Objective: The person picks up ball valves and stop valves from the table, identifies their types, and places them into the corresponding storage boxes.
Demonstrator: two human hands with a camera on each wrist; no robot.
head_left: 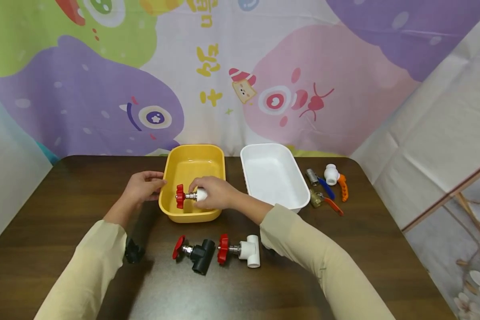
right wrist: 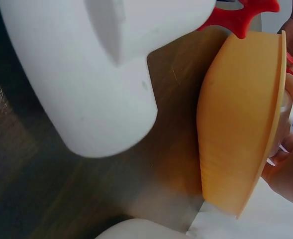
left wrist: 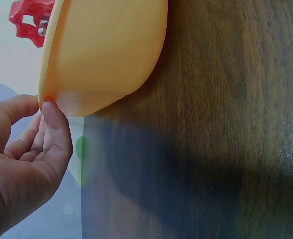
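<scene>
The left hand [head_left: 143, 186] pinches the left rim of a yellow basin [head_left: 190, 218] between thumb and fingers, plain in the left wrist view. Over the inside of that basin, the right hand [head_left: 216, 193] grips the white body of a stop valve with a red handwheel [head_left: 180, 196], its wheel turned left. The fingers hide part of its body. In front of the basin lie a black tee-shaped valve [head_left: 202, 256] and a white tee-shaped valve [head_left: 250, 251], both with red handwheels. The white tee-shaped valve looms close in the right wrist view.
A white basin [head_left: 272, 173] stands right of the yellow one. Beside it lie a metal valve [head_left: 312, 177] with a blue lever, a brass valve [head_left: 315, 198] with a red-orange lever and a white ball valve [head_left: 331, 174] with an orange handle. A printed cloth hangs behind the table.
</scene>
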